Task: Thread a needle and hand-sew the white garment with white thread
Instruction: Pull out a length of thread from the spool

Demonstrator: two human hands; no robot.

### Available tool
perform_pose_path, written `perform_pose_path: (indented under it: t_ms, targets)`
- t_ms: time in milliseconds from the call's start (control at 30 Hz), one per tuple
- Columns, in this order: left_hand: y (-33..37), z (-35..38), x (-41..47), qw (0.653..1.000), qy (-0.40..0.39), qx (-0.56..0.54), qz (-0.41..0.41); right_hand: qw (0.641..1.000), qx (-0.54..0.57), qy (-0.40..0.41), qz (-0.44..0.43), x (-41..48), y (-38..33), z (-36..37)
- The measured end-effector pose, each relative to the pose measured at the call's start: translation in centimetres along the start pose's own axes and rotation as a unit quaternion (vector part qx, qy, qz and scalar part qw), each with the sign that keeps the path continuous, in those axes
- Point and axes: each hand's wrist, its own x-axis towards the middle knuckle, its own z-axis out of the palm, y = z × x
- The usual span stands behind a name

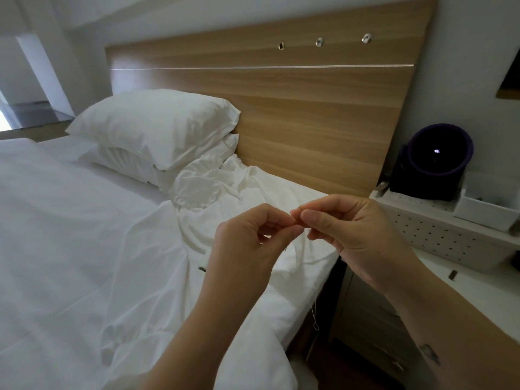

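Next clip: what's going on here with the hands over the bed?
A person is working at the edge of a white-sheeted bed. The left hand and right hand meet fingertip to fingertip, both pinching the same spot, where a white thread starts and trails down past the mattress edge. This looks like the threading step. The needle is too small to make out, and no sewing has begun.

Both forearms come in from bottom, bare, converging mid-frame. Left hand [247, 235] and right hand [343, 223] are raised with fingers curled, each pinching thumb to forefinger, pinch tips touching. They nip the thread [315, 308] where they meet; other fingers loosely tucked.
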Motion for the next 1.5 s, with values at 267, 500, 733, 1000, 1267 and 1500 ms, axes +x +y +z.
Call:
perform_pose_path:
  t_ms: [267,500,733,1000,1267,1500]
  targets:
    - [0.2,-0.3,-0.2,0.998,0.019,0.03,0.042,0.998,-0.054,0.0,-0.029,-0.3,-0.5,0.3]
    - [0.1,-0.5,-0.3,0.993,0.04,0.047,0.101,0.995,-0.077,0.0,-0.065,-0.5,-1.0,0.6]
    - [-0.2,-0.5,-0.1,0.988,0.042,0.049,0.143,0.994,-0.079,-0.006,-0.079,-0.5,-1.1,0.6]
    - [-0.4,-0.5,0.2,0.981,0.047,0.073,0.171,0.993,-0.079,-0.017,-0.09,-0.4,-1.3,0.5]
    - [-0.3,-0.5,0.4,0.974,0.054,0.108,0.191,0.99,-0.082,-0.018,-0.111,-0.2,-1.2,0.5]
    - [-0.6,-0.9,0.7,0.946,0.032,0.228,0.23,0.99,-0.128,-0.005,-0.065,-0.1,-0.9,0.5]
